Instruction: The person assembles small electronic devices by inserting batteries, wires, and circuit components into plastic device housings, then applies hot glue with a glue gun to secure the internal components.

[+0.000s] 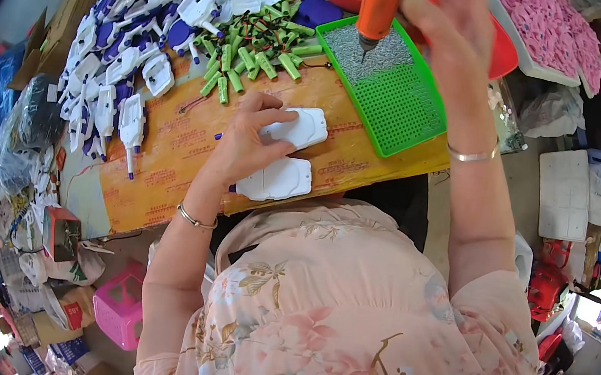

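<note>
My left hand [250,134] is bent over a white plastic casing [308,129] on the table, thumb and forefinger on either side of it. Just nearer to me lies a second white casing [282,180]. My right hand [454,29] is smeared at the top of the view, at an orange electric screwdriver [382,5]; its grip is partly cut off by the frame's edge. The screwdriver's bit points down over small silvery screws [386,55] in the far part of a green perforated tray [408,122].
Purple-and-white casings [131,63] are heaped at the far left, beside green battery packs [257,53] with wires. Red basins [504,55] and a white box of pink pieces [552,35] stand far right. A pink stool [119,308] is below the table [163,196].
</note>
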Demonstrator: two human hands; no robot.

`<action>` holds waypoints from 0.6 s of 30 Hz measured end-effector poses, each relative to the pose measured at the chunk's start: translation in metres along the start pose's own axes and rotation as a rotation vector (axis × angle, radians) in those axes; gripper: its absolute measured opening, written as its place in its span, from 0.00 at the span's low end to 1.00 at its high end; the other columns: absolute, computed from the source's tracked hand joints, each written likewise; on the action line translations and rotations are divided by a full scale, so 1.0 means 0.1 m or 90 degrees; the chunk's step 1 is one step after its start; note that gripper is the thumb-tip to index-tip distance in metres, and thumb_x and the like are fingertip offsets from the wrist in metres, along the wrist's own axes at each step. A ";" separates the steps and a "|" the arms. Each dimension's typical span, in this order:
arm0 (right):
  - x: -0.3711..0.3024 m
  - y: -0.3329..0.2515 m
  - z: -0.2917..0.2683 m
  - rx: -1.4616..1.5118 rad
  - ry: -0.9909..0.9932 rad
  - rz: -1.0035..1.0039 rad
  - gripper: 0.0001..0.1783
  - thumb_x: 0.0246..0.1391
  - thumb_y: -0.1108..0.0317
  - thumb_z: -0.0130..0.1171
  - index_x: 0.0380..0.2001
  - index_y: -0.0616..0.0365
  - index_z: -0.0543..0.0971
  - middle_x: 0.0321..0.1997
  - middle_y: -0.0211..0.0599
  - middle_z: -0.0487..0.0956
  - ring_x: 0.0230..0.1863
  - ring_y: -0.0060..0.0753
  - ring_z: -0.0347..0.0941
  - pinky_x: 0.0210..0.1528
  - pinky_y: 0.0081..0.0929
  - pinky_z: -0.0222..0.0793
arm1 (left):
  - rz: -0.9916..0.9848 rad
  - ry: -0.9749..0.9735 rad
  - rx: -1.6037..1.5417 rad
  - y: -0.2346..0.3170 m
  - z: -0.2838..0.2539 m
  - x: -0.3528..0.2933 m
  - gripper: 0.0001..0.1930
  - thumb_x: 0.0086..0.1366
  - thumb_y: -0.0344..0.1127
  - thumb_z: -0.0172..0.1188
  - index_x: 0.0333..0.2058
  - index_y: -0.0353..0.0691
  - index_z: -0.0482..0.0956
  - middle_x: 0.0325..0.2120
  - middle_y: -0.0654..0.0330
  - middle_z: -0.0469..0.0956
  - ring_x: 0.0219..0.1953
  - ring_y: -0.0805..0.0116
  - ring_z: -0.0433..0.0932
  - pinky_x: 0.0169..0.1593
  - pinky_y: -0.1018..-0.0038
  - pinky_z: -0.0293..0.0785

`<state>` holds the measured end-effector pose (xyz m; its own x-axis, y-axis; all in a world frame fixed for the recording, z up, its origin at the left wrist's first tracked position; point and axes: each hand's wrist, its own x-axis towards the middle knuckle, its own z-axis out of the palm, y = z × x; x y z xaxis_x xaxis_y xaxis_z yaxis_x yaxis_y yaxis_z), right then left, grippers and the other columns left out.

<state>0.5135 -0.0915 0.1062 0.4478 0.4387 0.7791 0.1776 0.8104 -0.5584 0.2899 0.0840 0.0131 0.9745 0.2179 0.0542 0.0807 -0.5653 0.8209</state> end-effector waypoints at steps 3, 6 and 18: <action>0.15 0.05 -0.10 -0.064 -0.119 0.170 0.31 0.52 0.77 0.65 0.61 0.64 0.71 0.50 0.36 0.81 0.51 0.27 0.78 0.56 0.27 0.72 | -0.006 0.010 -0.013 0.03 0.03 0.02 0.22 0.48 0.28 0.71 0.46 0.37 0.85 0.49 0.53 0.73 0.54 0.56 0.73 0.55 0.65 0.73; 0.19 -0.14 0.08 -0.145 -0.032 0.349 0.22 0.50 0.78 0.67 0.51 0.65 0.79 0.43 0.32 0.83 0.42 0.22 0.80 0.49 0.24 0.75 | 0.001 0.019 -0.037 -0.04 0.03 0.01 0.22 0.49 0.28 0.71 0.46 0.37 0.85 0.48 0.54 0.74 0.53 0.57 0.74 0.55 0.65 0.73; -0.16 -0.39 -0.34 -0.114 0.041 0.296 0.19 0.49 0.73 0.63 0.47 0.61 0.76 0.38 0.36 0.81 0.34 0.27 0.78 0.41 0.23 0.75 | -0.021 0.011 -0.013 0.06 0.03 0.02 0.23 0.48 0.27 0.70 0.47 0.37 0.84 0.46 0.57 0.75 0.50 0.62 0.75 0.52 0.69 0.71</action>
<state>0.5288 -0.1438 0.1059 0.5678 0.7077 0.4203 0.0916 0.4532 -0.8867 0.2928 0.0788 0.0161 0.9678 0.2492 0.0363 0.1080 -0.5410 0.8341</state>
